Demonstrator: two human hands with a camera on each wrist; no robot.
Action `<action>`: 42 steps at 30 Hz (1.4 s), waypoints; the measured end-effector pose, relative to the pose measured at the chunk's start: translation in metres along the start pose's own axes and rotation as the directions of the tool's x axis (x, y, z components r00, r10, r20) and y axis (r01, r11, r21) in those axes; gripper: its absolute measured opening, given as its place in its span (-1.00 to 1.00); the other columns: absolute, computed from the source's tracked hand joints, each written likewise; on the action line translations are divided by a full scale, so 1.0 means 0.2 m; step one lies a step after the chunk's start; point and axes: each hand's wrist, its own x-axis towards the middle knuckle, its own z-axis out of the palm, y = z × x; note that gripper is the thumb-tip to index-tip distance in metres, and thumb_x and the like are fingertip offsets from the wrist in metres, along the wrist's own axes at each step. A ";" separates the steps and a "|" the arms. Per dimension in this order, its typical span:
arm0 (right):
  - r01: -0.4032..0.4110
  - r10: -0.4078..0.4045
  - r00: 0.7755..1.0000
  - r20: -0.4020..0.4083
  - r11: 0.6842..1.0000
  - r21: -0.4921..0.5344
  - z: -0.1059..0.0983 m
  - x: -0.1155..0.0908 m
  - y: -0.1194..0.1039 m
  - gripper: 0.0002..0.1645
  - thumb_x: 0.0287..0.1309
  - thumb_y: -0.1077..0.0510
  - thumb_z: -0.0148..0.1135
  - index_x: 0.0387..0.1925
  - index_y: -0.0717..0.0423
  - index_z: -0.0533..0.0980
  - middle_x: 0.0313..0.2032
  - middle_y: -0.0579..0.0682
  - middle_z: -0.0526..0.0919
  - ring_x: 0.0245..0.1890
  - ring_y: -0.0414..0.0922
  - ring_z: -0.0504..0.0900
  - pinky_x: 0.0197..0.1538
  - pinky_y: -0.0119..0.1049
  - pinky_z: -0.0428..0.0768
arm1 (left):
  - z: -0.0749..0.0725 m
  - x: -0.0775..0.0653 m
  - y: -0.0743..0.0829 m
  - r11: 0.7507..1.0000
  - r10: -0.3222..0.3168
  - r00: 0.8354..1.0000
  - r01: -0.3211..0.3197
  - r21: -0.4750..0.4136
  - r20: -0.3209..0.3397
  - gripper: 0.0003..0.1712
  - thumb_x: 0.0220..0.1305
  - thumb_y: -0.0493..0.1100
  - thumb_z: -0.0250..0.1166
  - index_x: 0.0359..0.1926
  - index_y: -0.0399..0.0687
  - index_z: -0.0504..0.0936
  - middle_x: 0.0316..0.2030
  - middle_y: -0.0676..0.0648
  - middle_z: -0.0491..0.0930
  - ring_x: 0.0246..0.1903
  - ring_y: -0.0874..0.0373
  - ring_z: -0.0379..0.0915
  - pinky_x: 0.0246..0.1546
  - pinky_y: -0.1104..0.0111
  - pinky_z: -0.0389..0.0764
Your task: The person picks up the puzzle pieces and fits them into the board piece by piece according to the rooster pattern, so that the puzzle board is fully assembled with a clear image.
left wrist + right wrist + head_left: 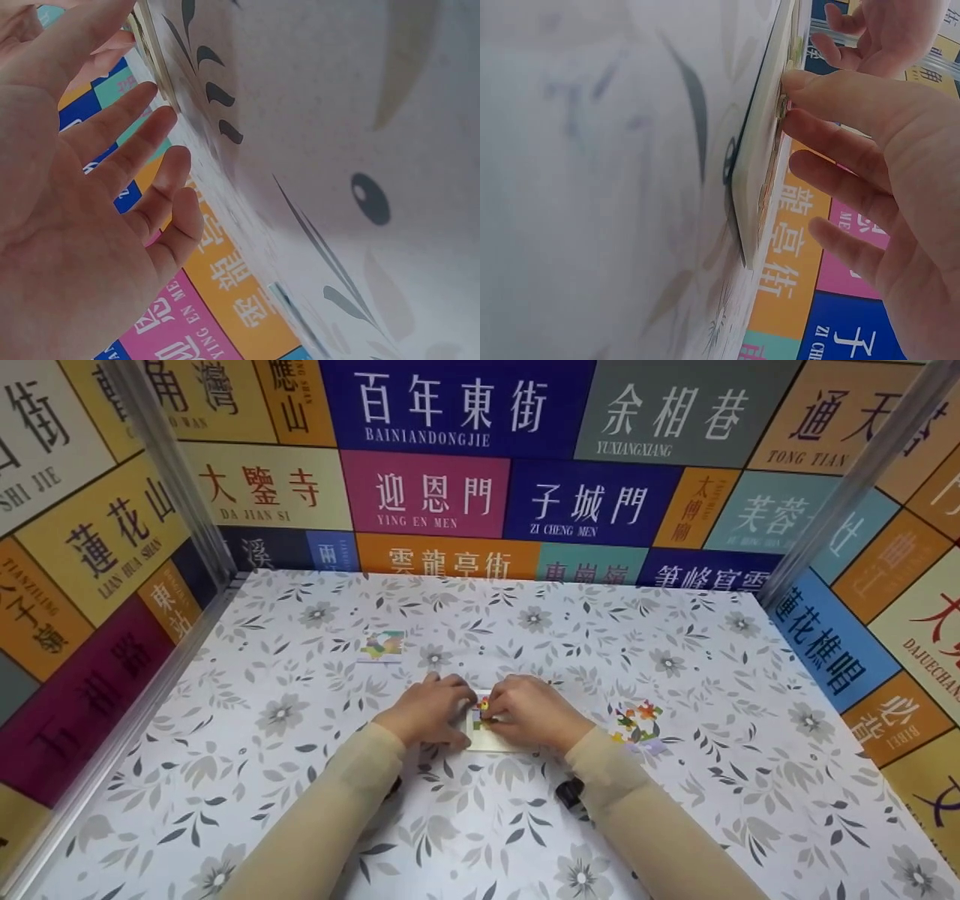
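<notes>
Midway between the surface's (450,840) side edges, a jigsaw piece (782,106) is pinched at the puzzle tray (491,742) by the right hand (531,711); the left hand (431,710) is held loosely spread alongside. Piece-fitting seems in hand; careful alignment is probably needed.

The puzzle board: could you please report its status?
Right hand pinches piece at puzzle board. Left hand at left edge. Both partly cover it. Loose pieces to right.

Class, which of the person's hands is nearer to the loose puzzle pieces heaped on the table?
The right hand. It is over the puzzle board, left of the loose pieces; the left hand is farther away, at the board's left edge.
</notes>
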 end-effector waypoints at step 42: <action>-0.198 0.199 0.980 0.007 0.970 0.139 -0.09 -0.20 0.11 -0.75 0.23 0.13 0.46 -0.05 -0.11 0.78 -0.16 -0.11 0.73 -0.20 -0.10 0.66 -0.08 -0.17 0.63 | -0.01 0.00 0.02 0.999 -0.041 0.999 0.041 -0.010 0.035 -0.24 0.07 0.13 0.61 0.29 0.10 0.61 0.33 -0.03 0.48 0.18 -0.11 0.36 0.16 -0.02 0.51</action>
